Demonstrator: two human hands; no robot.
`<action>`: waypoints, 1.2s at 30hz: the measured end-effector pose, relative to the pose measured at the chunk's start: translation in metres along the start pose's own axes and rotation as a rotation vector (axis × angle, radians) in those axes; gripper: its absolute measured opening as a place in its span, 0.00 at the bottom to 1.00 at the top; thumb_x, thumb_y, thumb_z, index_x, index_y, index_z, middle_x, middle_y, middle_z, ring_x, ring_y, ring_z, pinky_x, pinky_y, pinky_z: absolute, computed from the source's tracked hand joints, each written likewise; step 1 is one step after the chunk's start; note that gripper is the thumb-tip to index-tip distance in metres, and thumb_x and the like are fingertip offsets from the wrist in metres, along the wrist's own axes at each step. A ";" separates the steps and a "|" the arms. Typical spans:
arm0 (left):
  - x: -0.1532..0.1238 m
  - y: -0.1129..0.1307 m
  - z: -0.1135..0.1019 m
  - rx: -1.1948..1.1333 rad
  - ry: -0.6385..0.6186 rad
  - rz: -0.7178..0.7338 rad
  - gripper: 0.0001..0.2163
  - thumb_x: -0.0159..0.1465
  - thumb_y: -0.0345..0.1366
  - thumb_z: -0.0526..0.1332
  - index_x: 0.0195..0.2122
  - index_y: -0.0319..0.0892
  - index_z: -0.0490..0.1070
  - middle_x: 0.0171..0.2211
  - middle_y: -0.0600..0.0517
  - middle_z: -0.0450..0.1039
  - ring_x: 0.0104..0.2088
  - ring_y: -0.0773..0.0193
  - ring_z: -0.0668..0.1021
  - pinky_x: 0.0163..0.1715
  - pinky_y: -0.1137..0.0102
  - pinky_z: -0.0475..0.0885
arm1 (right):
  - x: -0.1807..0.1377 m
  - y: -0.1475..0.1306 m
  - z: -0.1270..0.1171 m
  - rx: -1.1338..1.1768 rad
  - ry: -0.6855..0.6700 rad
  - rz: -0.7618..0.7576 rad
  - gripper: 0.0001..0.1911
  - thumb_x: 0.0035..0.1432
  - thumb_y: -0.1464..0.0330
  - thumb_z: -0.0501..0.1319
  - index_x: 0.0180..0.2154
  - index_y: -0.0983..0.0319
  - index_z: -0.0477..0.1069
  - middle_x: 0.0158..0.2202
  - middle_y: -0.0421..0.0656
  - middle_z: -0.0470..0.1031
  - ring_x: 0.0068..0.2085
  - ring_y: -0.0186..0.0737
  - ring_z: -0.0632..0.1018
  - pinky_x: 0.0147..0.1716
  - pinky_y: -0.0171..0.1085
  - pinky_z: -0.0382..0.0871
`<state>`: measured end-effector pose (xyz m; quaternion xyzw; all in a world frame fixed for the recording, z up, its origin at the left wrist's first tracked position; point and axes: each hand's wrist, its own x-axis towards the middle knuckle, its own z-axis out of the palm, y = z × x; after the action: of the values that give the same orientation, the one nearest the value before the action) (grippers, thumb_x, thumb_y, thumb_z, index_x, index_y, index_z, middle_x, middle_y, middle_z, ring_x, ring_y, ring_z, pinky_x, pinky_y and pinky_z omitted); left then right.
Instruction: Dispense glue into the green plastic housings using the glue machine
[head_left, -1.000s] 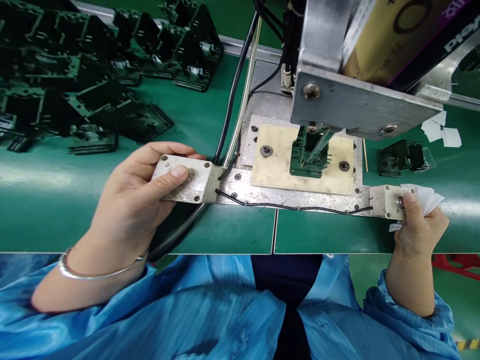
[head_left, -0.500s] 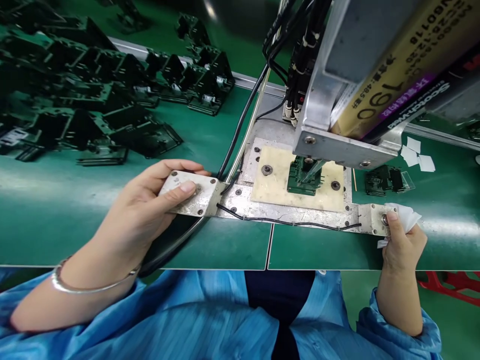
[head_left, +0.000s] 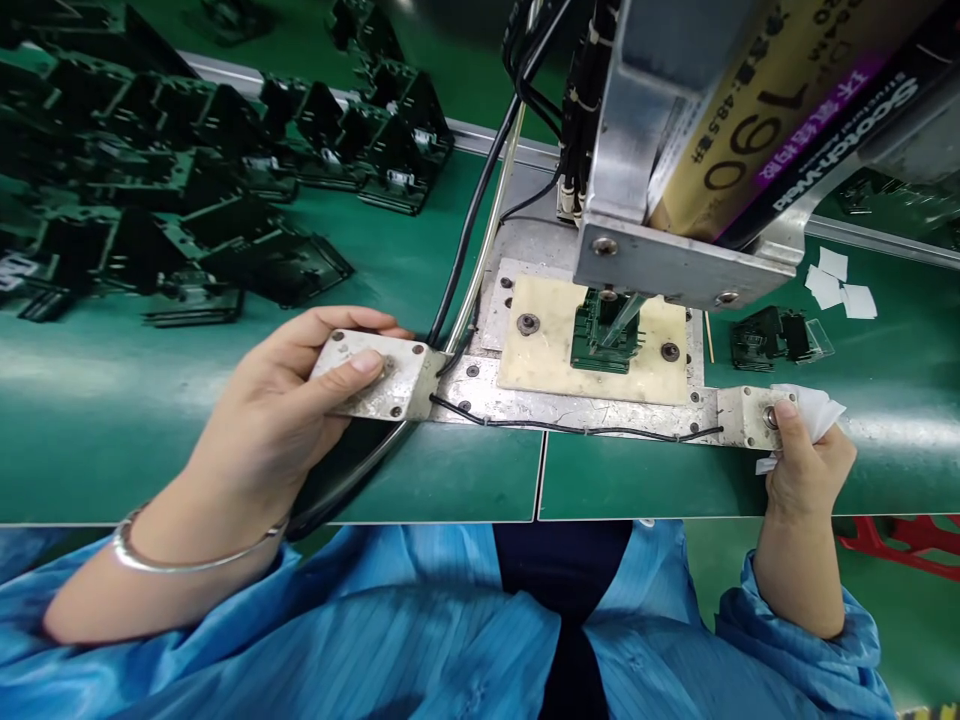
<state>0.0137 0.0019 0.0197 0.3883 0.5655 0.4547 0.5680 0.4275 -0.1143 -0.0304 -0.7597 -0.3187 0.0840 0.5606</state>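
Note:
My left hand (head_left: 262, 410) is wrapped round the left metal button box (head_left: 409, 375), thumb pressed on its top face. My right hand (head_left: 814, 470) is closed at the smaller right button box (head_left: 756, 415), its thumb on the round button. A crumpled white wipe (head_left: 821, 408) is caught in that hand's fingers. Between the boxes, a green circuit board (head_left: 589, 350) sits on a cream fixture plate (head_left: 540, 370). A clear nozzle (head_left: 622, 320) slants down onto the board from the glue cartridge (head_left: 727, 170) in its metal bracket (head_left: 675, 270).
Several dark green board assemblies (head_left: 405, 160) crowd the bench at left. One more assembly (head_left: 772, 335) lies right of the fixture, near white paper squares (head_left: 859, 300) and a thin wooden stick (head_left: 709, 338). Black cables (head_left: 480, 200) run beside the left box.
The whole view has shifted slightly, so the bench appears a little higher. Both hands keep their places on the boxes, and the nozzle tip remains over the board.

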 end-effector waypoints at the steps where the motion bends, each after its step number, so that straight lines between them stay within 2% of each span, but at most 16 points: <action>1: 0.000 0.000 0.000 0.003 0.001 -0.003 0.23 0.48 0.42 0.79 0.43 0.42 0.77 0.42 0.48 0.77 0.35 0.64 0.77 0.31 0.79 0.78 | 0.000 0.001 0.000 -0.003 -0.001 0.003 0.26 0.45 0.49 0.75 0.26 0.66 0.76 0.24 0.40 0.68 0.27 0.39 0.69 0.25 0.36 0.63; 7: -0.001 0.005 0.002 0.008 0.014 -0.075 0.28 0.41 0.48 0.82 0.41 0.45 0.77 0.42 0.50 0.75 0.33 0.66 0.76 0.29 0.81 0.77 | -0.002 0.000 0.000 -0.051 -0.003 0.014 0.28 0.45 0.47 0.75 0.28 0.67 0.77 0.25 0.44 0.72 0.27 0.43 0.72 0.24 0.37 0.66; 16: 0.000 0.006 -0.001 0.009 -0.037 -0.119 0.27 0.47 0.50 0.80 0.45 0.48 0.76 0.45 0.51 0.74 0.37 0.65 0.76 0.34 0.81 0.77 | -0.002 0.010 -0.002 -0.046 -0.012 0.119 0.30 0.43 0.47 0.77 0.30 0.68 0.78 0.26 0.45 0.74 0.29 0.45 0.74 0.25 0.38 0.67; 23: -0.002 0.007 0.002 0.020 -0.031 -0.114 0.27 0.45 0.51 0.80 0.43 0.48 0.76 0.42 0.53 0.74 0.35 0.66 0.75 0.31 0.81 0.76 | -0.003 0.003 -0.001 -0.017 -0.007 0.086 0.29 0.44 0.48 0.77 0.31 0.68 0.79 0.28 0.45 0.75 0.29 0.45 0.74 0.27 0.38 0.68; 36: -0.002 0.004 0.001 0.004 -0.012 -0.067 0.26 0.45 0.48 0.80 0.43 0.47 0.77 0.42 0.51 0.75 0.35 0.65 0.76 0.31 0.81 0.78 | 0.000 0.003 -0.002 -0.026 -0.020 0.016 0.27 0.47 0.48 0.75 0.29 0.67 0.77 0.27 0.44 0.72 0.29 0.45 0.72 0.26 0.39 0.67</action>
<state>0.0144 0.0016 0.0240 0.3729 0.5756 0.4322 0.5856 0.4295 -0.1169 -0.0327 -0.7685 -0.3195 0.0918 0.5467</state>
